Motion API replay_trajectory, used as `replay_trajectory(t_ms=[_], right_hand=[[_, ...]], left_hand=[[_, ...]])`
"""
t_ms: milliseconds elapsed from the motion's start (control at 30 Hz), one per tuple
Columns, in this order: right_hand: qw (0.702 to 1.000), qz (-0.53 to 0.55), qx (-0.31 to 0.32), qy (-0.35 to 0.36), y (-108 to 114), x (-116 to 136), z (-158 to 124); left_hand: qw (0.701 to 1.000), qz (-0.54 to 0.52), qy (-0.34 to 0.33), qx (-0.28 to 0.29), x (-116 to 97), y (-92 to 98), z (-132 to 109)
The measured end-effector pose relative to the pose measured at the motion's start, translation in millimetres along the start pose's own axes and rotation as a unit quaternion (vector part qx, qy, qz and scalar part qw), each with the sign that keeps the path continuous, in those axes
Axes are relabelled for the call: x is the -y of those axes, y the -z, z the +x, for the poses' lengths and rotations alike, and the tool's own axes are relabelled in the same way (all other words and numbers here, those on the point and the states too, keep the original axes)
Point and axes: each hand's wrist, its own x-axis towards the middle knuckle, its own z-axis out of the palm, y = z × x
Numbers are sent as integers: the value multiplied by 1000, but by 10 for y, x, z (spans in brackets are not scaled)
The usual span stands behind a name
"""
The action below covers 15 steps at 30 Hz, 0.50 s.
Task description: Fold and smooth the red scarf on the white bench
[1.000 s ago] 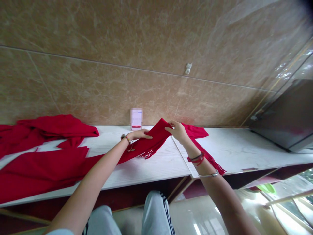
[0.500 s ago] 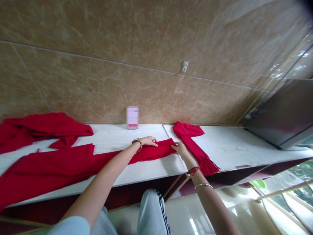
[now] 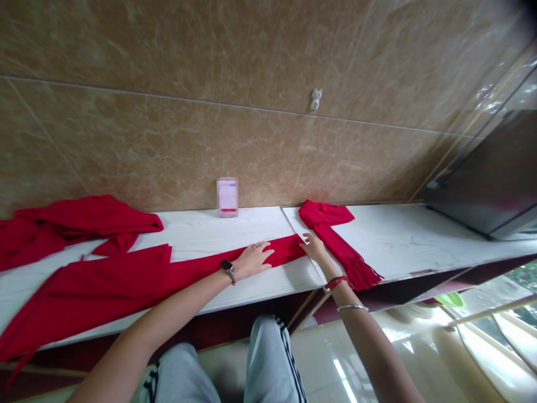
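Note:
A long red garment (image 3: pixel 113 280) lies along the white counter, with a narrow sleeve-like part (image 3: pixel 289 249) stretching to the right. My left hand (image 3: pixel 254 259) rests flat on that narrow part, palm down and fingers spread. At its right end is my right hand (image 3: pixel 314 246), with fingers a little curled and apart beside the edge of the cloth. Close by on the right, a folded red scarf (image 3: pixel 335 243) lies with its fringe toward the counter's front edge. The garment's exact kind cannot be made out.
More red cloth (image 3: pixel 88 221) lies bunched at the back left. A small box-shaped, blurred-out item (image 3: pixel 227 197) stands against the brown marbled wall (image 3: pixel 188 140). A dark grey appliance (image 3: pixel 495 179) sits at the right end of the white counter (image 3: pixel 403 235). Dark open shelves run underneath.
My left hand has flattened and spread on the narrow red part, which now lies smoother. The right hand's fingers have come off the cloth's end. The view has shifted slightly.

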Motion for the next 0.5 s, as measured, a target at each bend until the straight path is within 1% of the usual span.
replay_trajectory(t_ms=[33, 100, 167, 200, 233, 300, 367, 500], right_hand=[[1000, -2, 4, 29, 39, 28, -25], [991, -9, 42, 130, 115, 80, -88], [960, -32, 103, 257, 164, 113, -154], [941, -53, 131, 308, 174, 121, -183], [925, -78, 152, 340, 177, 127, -206], [908, -134, 169, 359, 166, 135, -234], [896, -182, 173, 367, 151, 152, -240], [877, -241, 174, 377, 137, 224, -229]], left_hand=[[1000, 10, -3, -6, -33, 3, -17], [999, 32, -2, -9, -79, 18, -32], [998, 55, 1, 0, -103, 33, -39], [998, 65, 1, 5, -111, 38, -44], [997, 72, 1, 11, -118, 40, -51], [997, 80, 2, 18, -136, 41, -66], [996, 87, 6, 21, -163, 44, -74], [994, 104, 27, 30, -240, 79, -48]])
